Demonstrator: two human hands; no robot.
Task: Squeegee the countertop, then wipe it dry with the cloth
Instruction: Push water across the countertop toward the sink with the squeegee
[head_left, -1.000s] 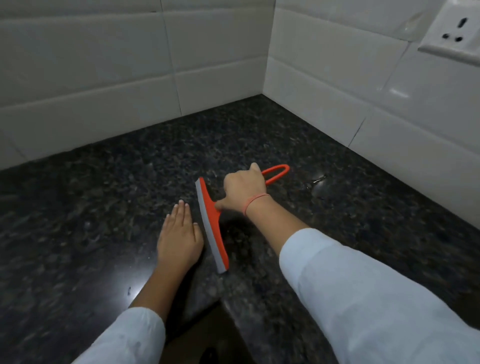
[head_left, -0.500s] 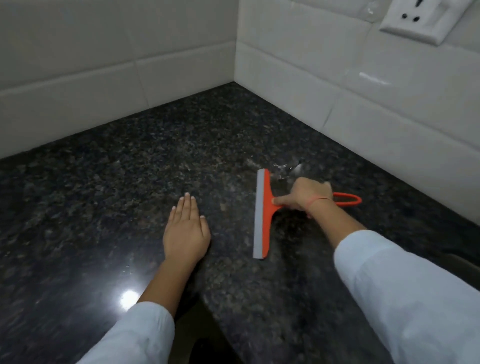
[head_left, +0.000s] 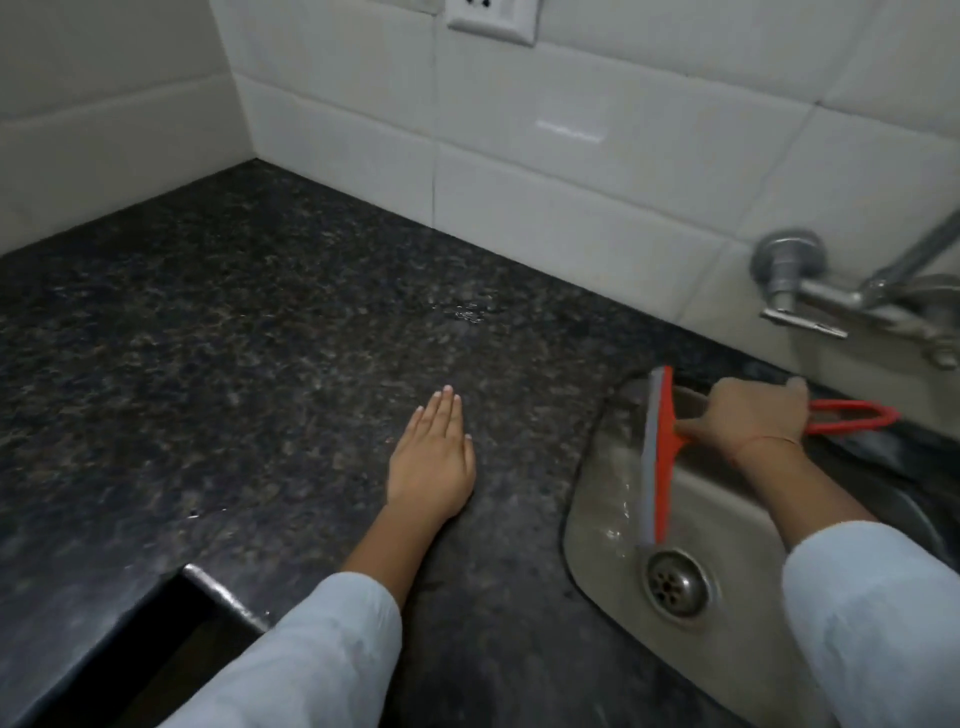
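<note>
– Two hands are in view; how does each lie?

– The left hand rests palm down on the dark speckled desk, fingers straight and held close together, holding nothing. The right hand curls round the handle of the orange squeegee.

– Where is the squeegee, exactly?

– Over the steel sink, off to the right of the desk. Its grey-edged blade runs from the far rim of the sink down toward the drain, with the near end just above the drain. The right hand grips close behind the blade, one finger reaching along the neck toward it, and the handle's red loop sticks out past the hand on the right.

– And the left hand, relative to it?

– Well apart, on the desk left of the sink's rim; it touches only the stone.

– Is the blade touching the sink?

– I cannot tell (the basin shows wet streaks beside it, though).

– Anything else?

– A small puddle glints on the desk near the tiled wall, a metal tap juts from the tiles above the right hand, and a white socket sits at the top edge.
</note>
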